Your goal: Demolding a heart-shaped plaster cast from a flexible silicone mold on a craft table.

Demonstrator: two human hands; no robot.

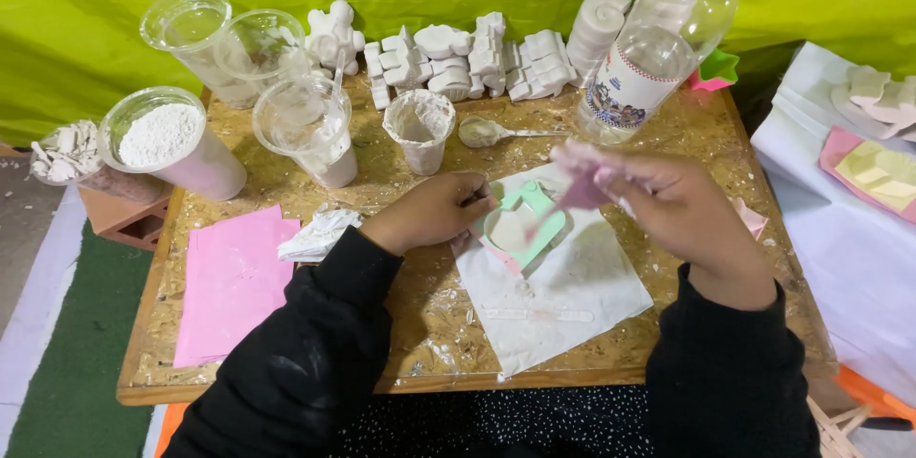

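Observation:
My left hand [434,212] rests on the table and grips the edge of a small green mould [523,224] filled with white plaster, which sits on a white cloth [563,291]. My right hand [677,210] is raised just right of the mould and pinches a crumpled pink scrap [584,181] above it. The scrap is blurred. Both arms wear black sleeves.
Several clear plastic cups [303,124], one with white powder [162,134], stand at the back left. A plaster-smeared paper cup [420,129], a spoon [491,132], a plastic bottle [658,48] and a row of white plaster casts [458,62] lie behind. Pink sheets [234,281] lie left.

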